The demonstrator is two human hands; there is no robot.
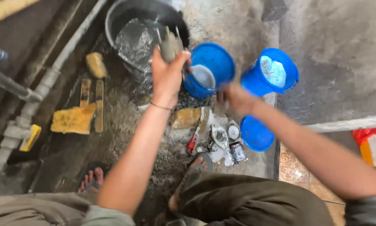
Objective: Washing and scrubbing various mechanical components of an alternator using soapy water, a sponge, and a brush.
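Three blue plastic containers sit on the wet concrete floor (343,50): one blue bucket (211,69) at the upper middle of the frame with a pale, milky liquid low inside it, a second blue bucket (271,73) just to its right holding something white and crumpled, and a shallow blue lid or bowl (256,134) below them, which looks bare inside. One large dark metal basin (142,29) stands at the top centre, with water and a sheet of clear plastic in it. Two yellow sponges (73,119) lie at the left, the smaller one higher up beside the basin, and two narrow wooden strips (92,98) lie side by side between them. A small heap of metal parts (223,140) and a red-handled tool (193,142) rest at the frame's middle.

The left hand (168,77) is raised over the basin's rim, arm stretched forward, its fingers wrapped around a grey metal part (170,46) with thin prongs sticking up. The right hand (234,98) reaches in from the lower right towards the first bucket's lower edge; it is blurred, so whether its fingers are spread or closed cannot be told. Two sandalled feet show at the bottom.
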